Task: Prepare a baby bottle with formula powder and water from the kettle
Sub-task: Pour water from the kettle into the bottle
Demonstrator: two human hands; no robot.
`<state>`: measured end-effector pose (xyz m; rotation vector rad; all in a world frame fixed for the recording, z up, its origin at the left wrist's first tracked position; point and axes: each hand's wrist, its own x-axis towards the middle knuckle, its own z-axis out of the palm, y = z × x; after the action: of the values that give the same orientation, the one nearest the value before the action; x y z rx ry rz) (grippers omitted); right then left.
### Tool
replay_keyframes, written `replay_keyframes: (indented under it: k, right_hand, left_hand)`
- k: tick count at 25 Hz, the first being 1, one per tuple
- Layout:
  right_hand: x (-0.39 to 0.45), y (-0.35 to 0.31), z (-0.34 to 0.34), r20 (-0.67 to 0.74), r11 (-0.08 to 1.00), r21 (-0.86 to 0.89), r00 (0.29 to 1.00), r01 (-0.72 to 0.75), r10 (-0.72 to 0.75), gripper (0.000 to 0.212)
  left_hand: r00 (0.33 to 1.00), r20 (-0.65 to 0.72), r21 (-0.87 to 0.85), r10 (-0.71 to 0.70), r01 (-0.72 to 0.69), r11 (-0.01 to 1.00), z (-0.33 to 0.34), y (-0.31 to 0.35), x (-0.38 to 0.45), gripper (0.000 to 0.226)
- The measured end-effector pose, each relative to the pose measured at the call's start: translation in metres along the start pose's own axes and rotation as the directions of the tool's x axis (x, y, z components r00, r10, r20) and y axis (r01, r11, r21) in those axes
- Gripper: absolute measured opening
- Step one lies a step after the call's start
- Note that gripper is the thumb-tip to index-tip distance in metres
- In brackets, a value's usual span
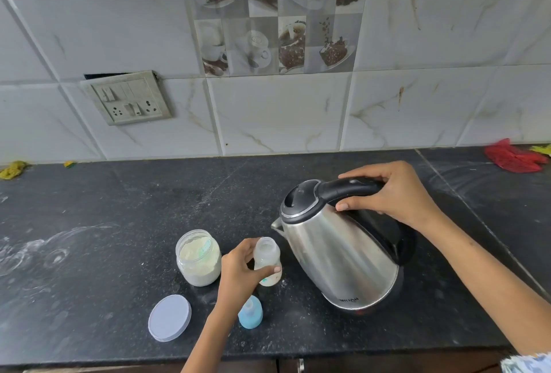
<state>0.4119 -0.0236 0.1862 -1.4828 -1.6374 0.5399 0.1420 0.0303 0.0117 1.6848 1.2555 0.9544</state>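
Note:
A small clear baby bottle (267,256) stands upright and uncapped on the black counter (119,223), with pale contents low inside. My left hand (238,274) grips its body from the left. A steel kettle (337,256) with a black lid stands just right of the bottle, its spout pointing left above the bottle's mouth. My right hand (393,193) is closed around the kettle's black handle. An open glass jar of cream formula powder (199,259) sits left of the bottle. The blue bottle cap (251,313) rests in front of it.
The jar's round grey lid (170,317) lies flat near the counter's front edge. White powder smears mark the counter's left part. A red bag (514,157) lies at the back right, a yellow cloth (13,168) at the back left. A switch panel (126,98) is on the tiled wall.

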Motion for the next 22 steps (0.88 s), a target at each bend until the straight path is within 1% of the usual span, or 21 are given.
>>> replay_keyframes:
  k: [2,5,9,12,16,19,22]
  right_hand:
    - [-0.007,0.017,0.001,-0.109,0.994,0.110,0.994,-0.008,0.021,0.048]
    - [-0.016,0.041,0.012,-0.250,0.978,0.206,0.966,-0.014,0.067,0.050]
    - [-0.023,0.067,0.031,-0.372,0.953,0.301,0.918,-0.019,0.136,0.049]
    - [-0.026,0.081,0.043,-0.440,0.932,0.361,0.882,0.002,0.169,0.046]
    - [-0.027,0.097,0.058,-0.496,0.927,0.374,0.841,-0.021,0.219,0.047]
    - [-0.032,0.102,0.071,-0.507,0.919,0.393,0.828,-0.025,0.240,0.047]
    - [-0.035,0.104,0.074,-0.498,0.944,0.331,0.848,-0.008,0.182,0.042]
  left_hand:
    - [0.999,-0.032,0.002,-0.004,0.004,1.000,0.000,0.001,-0.003,0.054]
    - [0.997,-0.071,0.002,-0.013,0.013,1.000,-0.003,-0.002,-0.005,0.054]
    - [0.994,-0.106,0.024,-0.005,0.008,1.000,-0.007,0.000,-0.008,0.053]
    - [0.994,-0.112,0.028,-0.012,0.015,0.999,-0.009,0.001,-0.010,0.053]
    - [0.993,-0.118,0.044,-0.013,0.018,0.999,-0.012,0.000,-0.014,0.056]
    - [0.990,-0.141,0.058,0.000,0.008,0.998,-0.015,0.006,-0.020,0.055]
    - [0.987,-0.164,0.049,0.004,0.004,0.999,-0.019,0.013,-0.029,0.053]
